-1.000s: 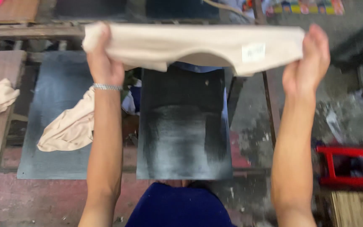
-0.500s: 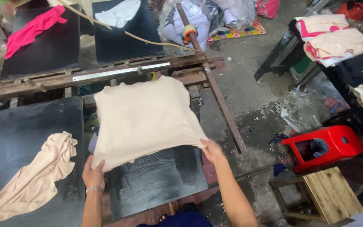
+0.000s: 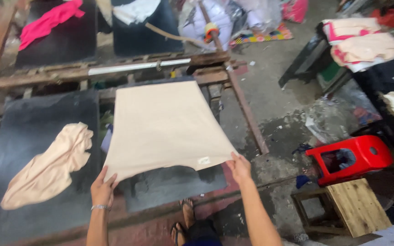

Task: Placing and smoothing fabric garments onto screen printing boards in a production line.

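A beige cloth panel lies spread flat over a dark printing board, covering most of it. My left hand grips the cloth's near left corner. My right hand pinches the near right corner, next to a small white label. Both arms reach forward from the bottom of the view, and the cloth is pulled taut between them.
A crumpled beige garment lies on the dark board to the left. Pink cloth rests on a far board. To the right stand a red plastic stool, a wooden stool and a table with folded garments.
The cloth went from held up in the air between both hands to laid flat and smoothed over the board. My hands have drawn back to its near corners.
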